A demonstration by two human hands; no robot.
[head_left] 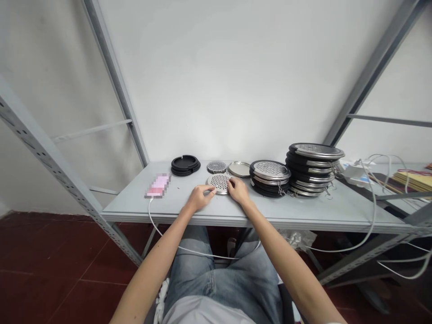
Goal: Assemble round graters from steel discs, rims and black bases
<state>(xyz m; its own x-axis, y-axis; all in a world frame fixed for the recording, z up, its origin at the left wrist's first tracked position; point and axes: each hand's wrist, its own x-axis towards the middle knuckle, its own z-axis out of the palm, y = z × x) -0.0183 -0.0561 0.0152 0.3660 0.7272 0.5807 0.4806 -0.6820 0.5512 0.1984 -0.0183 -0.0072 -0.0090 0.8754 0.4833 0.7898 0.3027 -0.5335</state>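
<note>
A round perforated metal disc [220,182] lies flat on the grey table [175,204], between my hands. My left hand [200,197] has its fingertips at the disc's left edge, thumb and fingers brought together. On the right edge rest the bent fingers of my right hand [238,190], closed on the rim. Behind the disc sit a stack of small perforated discs [216,167] and a shallow round metal lid [239,168]. Black rings [185,164] are stacked further left. Just right of my right hand stands a stack of black-rimmed mesh discs [270,177].
A taller stack of black-rimmed discs [313,168] stands to the right. A phone [158,186] with a white cable [189,249] lies at the left. Metal shelf posts [114,67] frame the table; yellow items [415,182] lie far right.
</note>
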